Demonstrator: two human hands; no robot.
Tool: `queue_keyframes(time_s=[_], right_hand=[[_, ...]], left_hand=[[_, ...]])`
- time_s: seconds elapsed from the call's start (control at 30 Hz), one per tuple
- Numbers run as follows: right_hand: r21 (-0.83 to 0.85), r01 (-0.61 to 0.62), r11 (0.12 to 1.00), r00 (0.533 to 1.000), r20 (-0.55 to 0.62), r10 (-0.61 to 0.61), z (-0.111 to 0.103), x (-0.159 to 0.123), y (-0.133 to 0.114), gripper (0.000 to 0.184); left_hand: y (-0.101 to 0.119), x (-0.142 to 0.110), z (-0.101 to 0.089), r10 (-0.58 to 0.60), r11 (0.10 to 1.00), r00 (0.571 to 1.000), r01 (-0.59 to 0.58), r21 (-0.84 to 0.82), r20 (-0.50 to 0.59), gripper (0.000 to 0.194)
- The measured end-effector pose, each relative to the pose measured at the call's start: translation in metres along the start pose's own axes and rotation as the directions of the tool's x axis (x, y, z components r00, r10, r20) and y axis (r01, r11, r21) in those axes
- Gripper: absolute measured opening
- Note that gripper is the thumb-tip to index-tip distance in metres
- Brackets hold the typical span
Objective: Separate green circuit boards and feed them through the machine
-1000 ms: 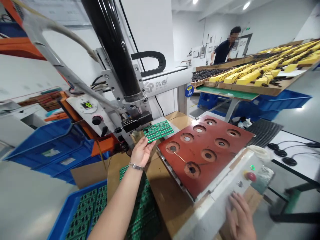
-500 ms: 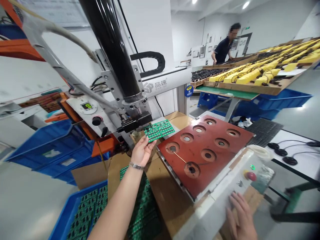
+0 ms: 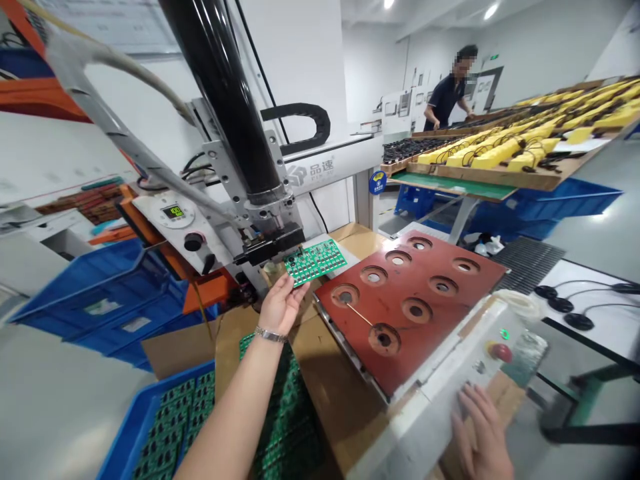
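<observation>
My left hand (image 3: 283, 303) is closed on the near left corner of a green circuit board (image 3: 319, 262) with rows of small parts. The board is held up just below and in front of the machine head (image 3: 273, 243); whether the two touch I cannot tell. To the right of the board lies a red-brown plate (image 3: 387, 301) with several round recesses and a thin stick across two of them. My right hand (image 3: 481, 427) rests, fingers stretched out, against the machine's white front panel (image 3: 450, 393), below a red button (image 3: 501, 353).
A blue bin (image 3: 131, 417) of circuit boards stands at the lower left, with more boards (image 3: 287, 413) under my left forearm. Stacked blue crates (image 3: 95, 287) are at the left. Behind, a person (image 3: 445, 100) stands at a table of yellow items (image 3: 500, 152).
My left hand and the circuit board have shifted slightly left and down. My right hand stays where it was. The person in the background has moved a little to the left.
</observation>
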State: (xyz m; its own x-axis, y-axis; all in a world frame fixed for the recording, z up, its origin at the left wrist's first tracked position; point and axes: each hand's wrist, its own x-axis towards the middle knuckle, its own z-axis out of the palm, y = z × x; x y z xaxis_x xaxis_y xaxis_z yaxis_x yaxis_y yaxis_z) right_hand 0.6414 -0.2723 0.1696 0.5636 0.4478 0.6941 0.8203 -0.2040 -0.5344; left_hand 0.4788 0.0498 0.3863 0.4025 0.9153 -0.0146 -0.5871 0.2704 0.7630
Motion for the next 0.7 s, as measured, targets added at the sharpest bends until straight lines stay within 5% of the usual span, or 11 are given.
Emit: queue_keyframes(time_s=[0.4,0.7], right_hand=[[-0.003,-0.015,1.000,1.000,-0.005,0.015,0.001,0.000,-0.003,0.039],[-0.015,-0.021,1.000,1.000,0.007,0.021,0.000,-0.001,-0.001,0.041]], left_hand=[[-0.001,0.003,0.008,-0.008,1.000,1.000,0.008,-0.001,0.010,0.023],[0.001,-0.002,-0.006,0.012,1.000,1.000,-0.012,-0.011,-0.017,0.024]])
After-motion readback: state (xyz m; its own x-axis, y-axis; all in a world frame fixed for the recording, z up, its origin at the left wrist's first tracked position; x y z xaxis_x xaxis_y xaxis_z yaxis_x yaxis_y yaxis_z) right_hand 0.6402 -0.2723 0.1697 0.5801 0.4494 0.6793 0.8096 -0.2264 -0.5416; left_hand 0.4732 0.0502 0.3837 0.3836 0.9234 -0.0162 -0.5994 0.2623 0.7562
